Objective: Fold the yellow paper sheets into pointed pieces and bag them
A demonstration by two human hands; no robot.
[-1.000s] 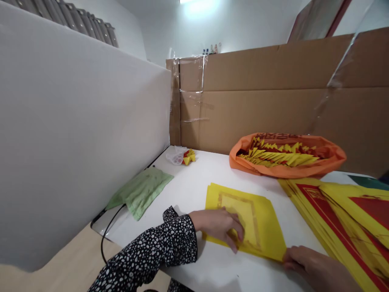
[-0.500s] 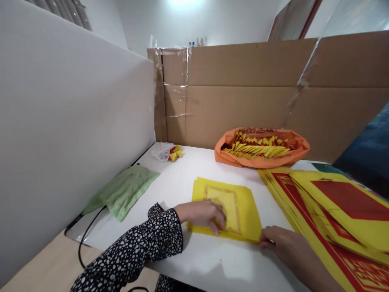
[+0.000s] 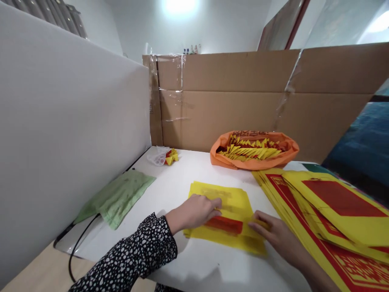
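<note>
Your yellow sheets [image 3: 235, 201] lie layered on the worktop [image 3: 174, 174], nearer you than the orange bag [image 3: 252, 164]. Right hand [image 3: 281, 234] pinches the right edge; left hand [image 3: 196, 210] curls over the middle, pinching or just pressing, can't tell. Uneven pull could skew the top sheet or drag lower ones.

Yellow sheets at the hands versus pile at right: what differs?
The yellow sheets look smaller than the pile. The yellow sheets show a red strip; the pile shows broad red areas. The left hand touches the yellow sheets; the pile lies unheld. Both combine yellow and red.
</note>
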